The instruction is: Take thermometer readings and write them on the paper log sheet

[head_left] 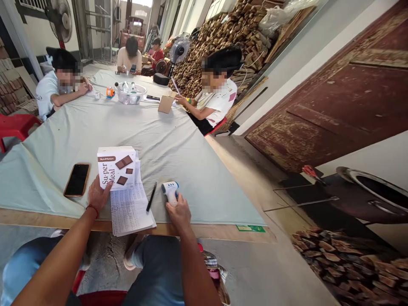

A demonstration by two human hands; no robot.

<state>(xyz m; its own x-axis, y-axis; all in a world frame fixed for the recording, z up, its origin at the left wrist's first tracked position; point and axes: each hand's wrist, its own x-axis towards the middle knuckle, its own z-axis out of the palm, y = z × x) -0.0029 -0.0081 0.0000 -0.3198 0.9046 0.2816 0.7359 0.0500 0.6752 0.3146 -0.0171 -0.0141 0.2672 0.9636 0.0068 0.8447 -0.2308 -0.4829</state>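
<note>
My left hand grips the lower left corner of a white box printed with "NutriMotion Su-per Meal" and brown chocolate squares. Under the box lie papers covered in handwriting. In my right hand is a white and blue infrared thermometer, my fingers wrapped round its handle and its head tilted up to the left. Between the papers and the thermometer rests a black pen. A phone with a dark screen lies left of my left hand.
A pale cloth covers the long table. Farther up stand a clear basin with bottles, an orange tape roll and a brown carton. People sit around the far part. A red stool is at left; stacked firewood lies lower right.
</note>
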